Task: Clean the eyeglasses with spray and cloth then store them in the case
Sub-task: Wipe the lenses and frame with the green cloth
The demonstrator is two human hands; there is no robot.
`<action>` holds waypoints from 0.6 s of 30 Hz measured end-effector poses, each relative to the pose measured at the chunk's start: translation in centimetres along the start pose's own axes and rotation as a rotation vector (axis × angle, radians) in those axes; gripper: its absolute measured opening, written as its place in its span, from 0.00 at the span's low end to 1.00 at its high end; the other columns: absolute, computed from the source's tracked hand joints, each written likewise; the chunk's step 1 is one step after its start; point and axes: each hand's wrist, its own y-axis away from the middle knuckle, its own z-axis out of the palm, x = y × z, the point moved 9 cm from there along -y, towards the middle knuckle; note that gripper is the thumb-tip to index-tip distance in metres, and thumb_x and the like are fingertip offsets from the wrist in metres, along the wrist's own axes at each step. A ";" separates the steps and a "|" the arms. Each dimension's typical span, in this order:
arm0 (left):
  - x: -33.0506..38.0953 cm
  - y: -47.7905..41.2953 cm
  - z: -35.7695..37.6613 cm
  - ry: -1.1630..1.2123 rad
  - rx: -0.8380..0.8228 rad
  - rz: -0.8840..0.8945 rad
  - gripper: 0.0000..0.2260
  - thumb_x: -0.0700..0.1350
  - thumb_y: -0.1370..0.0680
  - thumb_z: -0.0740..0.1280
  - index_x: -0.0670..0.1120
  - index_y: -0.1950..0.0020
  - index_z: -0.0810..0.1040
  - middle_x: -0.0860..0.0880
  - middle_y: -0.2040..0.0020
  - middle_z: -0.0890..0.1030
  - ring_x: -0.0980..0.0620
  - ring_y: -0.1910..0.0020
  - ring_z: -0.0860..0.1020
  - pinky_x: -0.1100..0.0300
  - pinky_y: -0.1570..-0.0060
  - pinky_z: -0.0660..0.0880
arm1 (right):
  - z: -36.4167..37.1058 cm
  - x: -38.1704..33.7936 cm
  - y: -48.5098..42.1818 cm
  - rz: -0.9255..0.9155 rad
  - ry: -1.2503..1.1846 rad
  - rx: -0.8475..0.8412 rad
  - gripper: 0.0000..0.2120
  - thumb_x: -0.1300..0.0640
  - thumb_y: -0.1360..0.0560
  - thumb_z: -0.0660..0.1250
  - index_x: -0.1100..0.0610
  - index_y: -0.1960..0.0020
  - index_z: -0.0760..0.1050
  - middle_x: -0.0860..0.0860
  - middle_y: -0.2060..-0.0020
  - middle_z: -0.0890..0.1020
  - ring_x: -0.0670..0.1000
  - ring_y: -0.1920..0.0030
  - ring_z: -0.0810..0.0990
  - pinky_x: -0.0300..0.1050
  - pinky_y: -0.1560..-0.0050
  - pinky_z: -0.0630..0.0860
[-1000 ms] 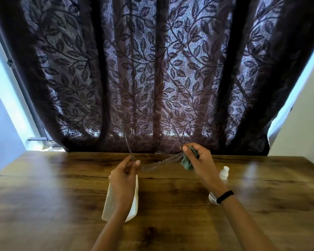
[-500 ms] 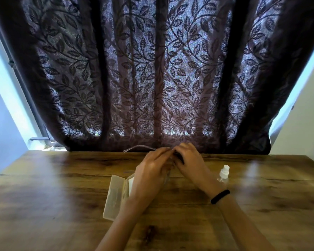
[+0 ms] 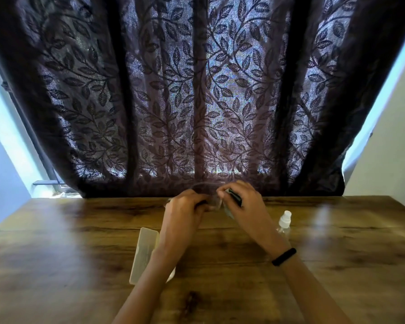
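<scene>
Both hands meet above the far middle of the wooden table (image 3: 80, 242). My left hand (image 3: 185, 213) grips the clear-framed eyeglasses (image 3: 214, 202), which are mostly hidden between the hands; one thin temple arcs up behind them. My right hand (image 3: 246, 206) pinches a dark green cloth (image 3: 234, 198) against the glasses. An open pale case (image 3: 145, 251) lies on the table under my left forearm. A small clear spray bottle (image 3: 284, 220) with a white cap stands to the right of my right wrist.
A dark leaf-patterned lace curtain (image 3: 197, 101) hangs right behind the table's far edge. Bright window strips and pale walls flank it on both sides. A black band sits on my right wrist (image 3: 283, 256).
My left hand has moved right with the glasses and joined my right hand at the table's far middle. The open case, earlier under that hand, now shows beside the forearm.
</scene>
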 end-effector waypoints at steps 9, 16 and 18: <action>-0.4 1.4 -0.9 0.081 0.060 0.006 0.11 0.51 0.25 0.65 0.45 0.54 0.82 0.53 0.66 0.80 0.60 0.69 0.76 0.64 0.70 0.72 | 0.7 3.3 1.0 0.280 -0.362 0.011 0.11 0.55 0.21 0.56 0.52 0.47 0.76 0.54 0.51 0.80 0.52 0.50 0.78 0.41 0.52 0.74; -0.2 2.4 -0.4 0.153 0.022 0.028 0.05 0.48 0.23 0.63 0.49 0.56 0.75 0.57 0.68 0.73 0.60 0.70 0.72 0.67 0.70 0.66 | -0.6 1.9 0.9 0.177 -0.159 0.156 0.04 0.57 0.26 0.67 0.55 0.52 0.75 0.47 0.57 0.80 0.44 0.54 0.79 0.33 0.55 0.75; -0.1 2.5 -0.6 0.156 0.041 0.039 0.05 0.48 0.23 0.63 0.48 0.57 0.75 0.58 0.68 0.73 0.61 0.70 0.72 0.69 0.70 0.65 | -0.7 1.1 1.0 0.136 -0.145 0.178 0.05 0.56 0.27 0.68 0.56 0.52 0.79 0.47 0.57 0.82 0.43 0.55 0.80 0.31 0.54 0.75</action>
